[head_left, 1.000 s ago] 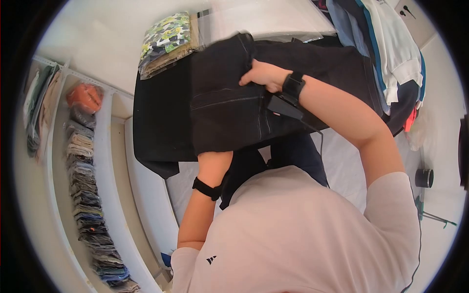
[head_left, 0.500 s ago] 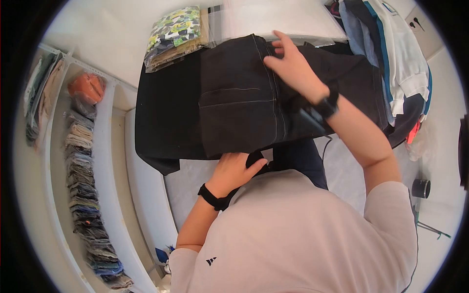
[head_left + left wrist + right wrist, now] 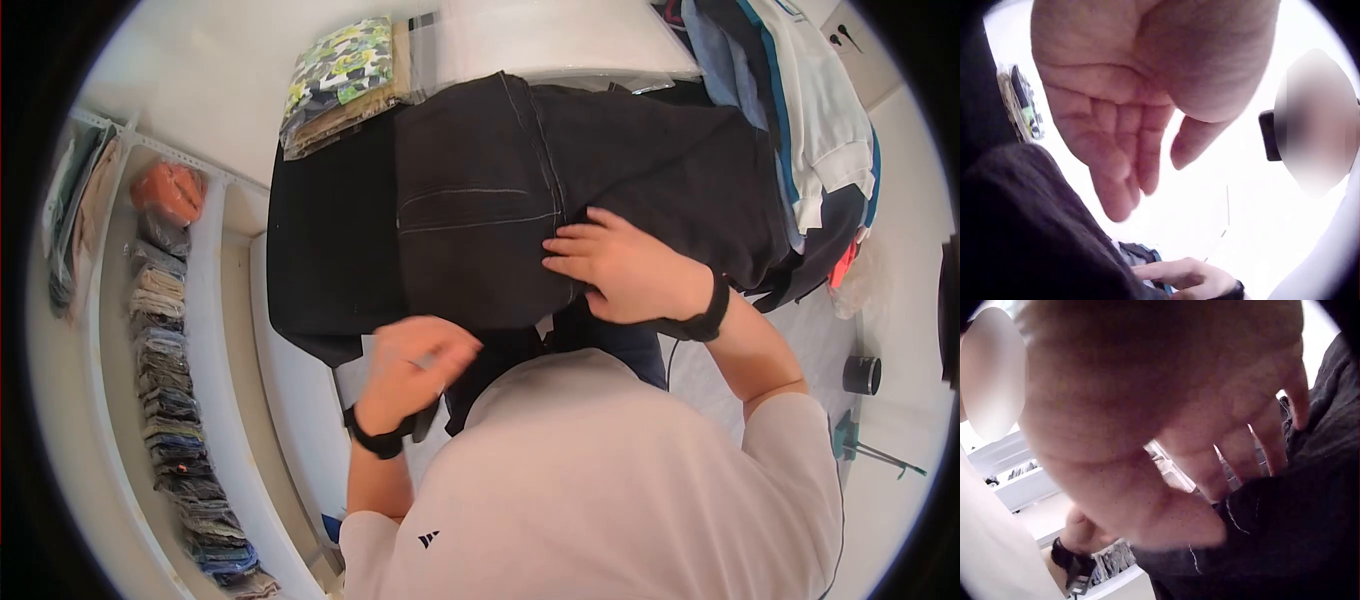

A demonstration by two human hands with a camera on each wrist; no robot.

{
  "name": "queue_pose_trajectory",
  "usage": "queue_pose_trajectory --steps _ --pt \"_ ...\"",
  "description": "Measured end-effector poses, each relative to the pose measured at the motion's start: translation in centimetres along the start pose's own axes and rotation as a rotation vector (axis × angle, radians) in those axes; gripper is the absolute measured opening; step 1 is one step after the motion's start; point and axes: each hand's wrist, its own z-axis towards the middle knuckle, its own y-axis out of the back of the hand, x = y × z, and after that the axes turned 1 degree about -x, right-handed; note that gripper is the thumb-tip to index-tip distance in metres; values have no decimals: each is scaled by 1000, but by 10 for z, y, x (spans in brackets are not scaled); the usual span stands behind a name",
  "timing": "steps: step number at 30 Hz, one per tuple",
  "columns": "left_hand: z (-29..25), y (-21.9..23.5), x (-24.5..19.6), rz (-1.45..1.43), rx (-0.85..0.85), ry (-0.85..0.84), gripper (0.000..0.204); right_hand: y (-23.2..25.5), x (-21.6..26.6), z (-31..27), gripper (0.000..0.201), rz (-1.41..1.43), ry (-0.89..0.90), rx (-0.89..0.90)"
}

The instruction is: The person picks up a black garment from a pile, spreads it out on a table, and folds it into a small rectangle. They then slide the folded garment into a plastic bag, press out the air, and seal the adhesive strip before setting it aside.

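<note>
A black denim garment [image 3: 470, 150] with pale stitching lies spread over the black-covered table [image 3: 330, 230]. My right hand [image 3: 635, 270] rests on it near the front edge, fingers extended beside a long stitched seam. In the right wrist view, the fingertips touch the dark cloth [image 3: 1272, 531]. Just off the garment's front left corner is my left hand [image 3: 410, 365], holding nothing. The left wrist view shows that palm [image 3: 1104, 87] with the fingers loosely bent, above the dark cloth [image 3: 1016, 212].
Bagged clothes [image 3: 345, 80] with a camouflage-like print lie at the back left. Clear plastic bags [image 3: 560, 45] are along the back. A white sweatshirt [image 3: 820, 120] and other clothes drape at the right. Shelves of folded garments [image 3: 175, 400] stand to the left.
My left hand has come out from under the garment's front edge and moved left. My right hand has let go of the cloth's back part, swung forward and come down near the front.
</note>
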Motion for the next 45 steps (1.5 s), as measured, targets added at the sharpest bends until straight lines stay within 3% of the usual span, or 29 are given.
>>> queue_pose_trajectory --steps 2,4,6,8,9,12,18,20,21,23,24,26,27,28,29,30,32,33,34,35,36,40,41,43,44,45 --pt "2 19 6 -136 -306 388 22 11 5 4 39 77 -14 18" --pt "19 31 31 -97 -516 477 26 10 9 16 40 215 -47 -327" --pt "36 41 44 -85 -501 535 34 -15 13 30 40 212 -105 -439" --pt "54 47 53 -407 -478 690 39 -41 22 35 42 75 -306 -486" --pt "60 51 63 -451 -378 719 41 -57 21 33 47 55 -325 -414" --pt "84 48 58 -665 -219 664 42 -70 33 28 50 15 -368 -424" --pt "122 32 7 -853 -253 461 39 -67 31 19 52 184 -417 -451" --pt "139 21 -24 -878 -244 386 40 -61 24 14 55 619 -384 -557" --pt "151 14 -40 -836 -219 355 43 -58 20 11 55 613 -389 -564" --pt "174 -5 -54 -768 -150 273 48 -53 13 6 60 1306 -324 -635" --pt "185 -17 -57 -741 -105 223 51 -49 9 3 60 1302 -326 -643" --pt "202 -46 -63 -545 -58 171 59 -38 -2 -6 60 2035 -370 -652" --pt "207 -54 -73 -568 46 290 61 -36 -9 -13 55 2246 -481 -681" --pt "212 -60 -82 -587 151 408 62 -79 -41 -25 49 2374 -263 -636" --pt "215 -68 -78 -581 157 377 56 -82 -44 -34 49 2371 -260 -644" --pt "218 -72 -70 -577 162 374 56 -85 -44 -42 44 2358 -7 -763" --pt "215 -73 -51 -402 151 161 47 -82 -41 -48 39 2323 254 -883" --pt "208 -73 -48 -290 108 86 39 -73 -35 -50 40 2147 -216 -1009" --pt "202 -73 -44 -286 112 92 39 -68 -33 -52 40 2035 -438 -1066" --pt "194 -73 -41 -64 129 -80 39 -63 -31 -55 41 1921 -662 -1094" --pt "184 -75 -40 158 147 -248 39 -60 -34 -60 41 1884 -593 -1017" --pt "149 -94 -44 438 206 -219 53 -45 -59 -84 45 1719 -335 -718" --pt "143 -98 -43 433 208 -211 53 -38 -68 -85 45 1725 -341 -714" --pt "136 -106 -41 434 216 -189 59 -12 -84 -85 48 2605 -69 -563" --pt "136 -110 -42 428 216 -189 59 8 -82 -90 47 2509 -361 -574" --pt "136 -114 -43 493 209 -208 61 14 -82 -87 45 2334 -492 -680"
